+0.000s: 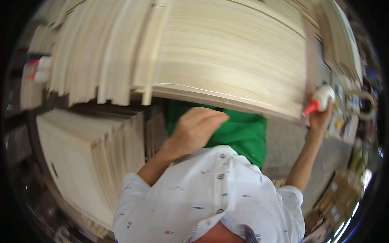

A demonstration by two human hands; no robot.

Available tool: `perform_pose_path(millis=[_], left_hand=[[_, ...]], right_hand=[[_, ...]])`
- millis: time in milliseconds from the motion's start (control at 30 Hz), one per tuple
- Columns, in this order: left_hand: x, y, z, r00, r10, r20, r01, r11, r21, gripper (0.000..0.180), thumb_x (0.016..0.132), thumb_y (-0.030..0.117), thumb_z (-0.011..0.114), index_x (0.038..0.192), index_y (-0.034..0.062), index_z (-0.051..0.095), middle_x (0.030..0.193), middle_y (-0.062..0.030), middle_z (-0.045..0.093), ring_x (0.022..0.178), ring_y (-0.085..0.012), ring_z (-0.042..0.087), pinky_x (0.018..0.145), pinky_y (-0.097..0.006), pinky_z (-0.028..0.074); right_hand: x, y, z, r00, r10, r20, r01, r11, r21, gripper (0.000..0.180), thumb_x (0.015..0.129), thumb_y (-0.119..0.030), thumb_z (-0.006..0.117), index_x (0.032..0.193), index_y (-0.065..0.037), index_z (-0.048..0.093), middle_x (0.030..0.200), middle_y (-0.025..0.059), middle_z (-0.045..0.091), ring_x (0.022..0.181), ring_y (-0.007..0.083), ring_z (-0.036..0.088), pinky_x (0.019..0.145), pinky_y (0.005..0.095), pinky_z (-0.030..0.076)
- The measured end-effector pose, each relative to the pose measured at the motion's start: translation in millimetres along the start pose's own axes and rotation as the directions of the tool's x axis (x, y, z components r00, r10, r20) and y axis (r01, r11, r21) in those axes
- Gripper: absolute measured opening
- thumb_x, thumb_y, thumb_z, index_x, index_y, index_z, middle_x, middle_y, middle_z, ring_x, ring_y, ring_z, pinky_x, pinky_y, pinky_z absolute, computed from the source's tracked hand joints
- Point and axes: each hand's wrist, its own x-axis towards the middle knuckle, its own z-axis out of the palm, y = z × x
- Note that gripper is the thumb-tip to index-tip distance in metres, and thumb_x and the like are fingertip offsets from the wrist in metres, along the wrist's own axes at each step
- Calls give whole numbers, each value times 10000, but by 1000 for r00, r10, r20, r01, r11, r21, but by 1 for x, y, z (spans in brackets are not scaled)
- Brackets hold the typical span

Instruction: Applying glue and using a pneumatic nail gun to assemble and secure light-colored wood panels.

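A white squeeze bottle with a red nozzle (323, 98) is gripped in my right hand (319, 116), its tip pointing down and left beside the right end of a pale wooden panel (235, 52). Along the panel's near edge runs a thin wet-looking white line (194, 87), like glue. My left hand (198, 127) hovers near my waist, just in front of that edge and apart from it. Its fingers are curled together, and nothing shows in them; the picture is slightly blurred there.
Upright wooden boards (85, 52) stand in a row at the left, with more panels (77, 150) stacked below. Two red-tipped white bottles (40, 71) are at the far left. Further boards (342, 40) stand back right, near a tape roll (360, 105). Cardboard (340, 194) lies lower right.
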Motion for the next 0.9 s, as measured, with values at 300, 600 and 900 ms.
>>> perform_pose_path(millis=[300,600,900], left_hand=[[-26,1,2,989,-129,-68,130,992,6,249,757,-29,714,998,26,687,978,-89,680,850,-250,645,723,-336,533],[8,9,13,998,-46,44,46,999,14,259,742,-52,704,993,10,686,970,-120,684,857,-287,651,734,-353,539],[16,23,11,980,-168,109,166,986,31,242,761,-58,684,994,5,682,969,-130,685,863,-290,654,748,-347,530]], right_hand=[[8,21,31,998,22,-55,-23,999,-34,475,948,-278,598,1260,58,472,1130,226,591,1058,368,587,990,524,474],[6,27,43,998,40,48,-38,998,-50,446,965,-317,562,1292,-25,481,1141,117,631,1016,274,639,873,422,532],[33,-52,82,1000,30,4,-26,909,-416,528,895,-366,647,1228,11,486,1038,178,618,884,289,655,707,396,566]])
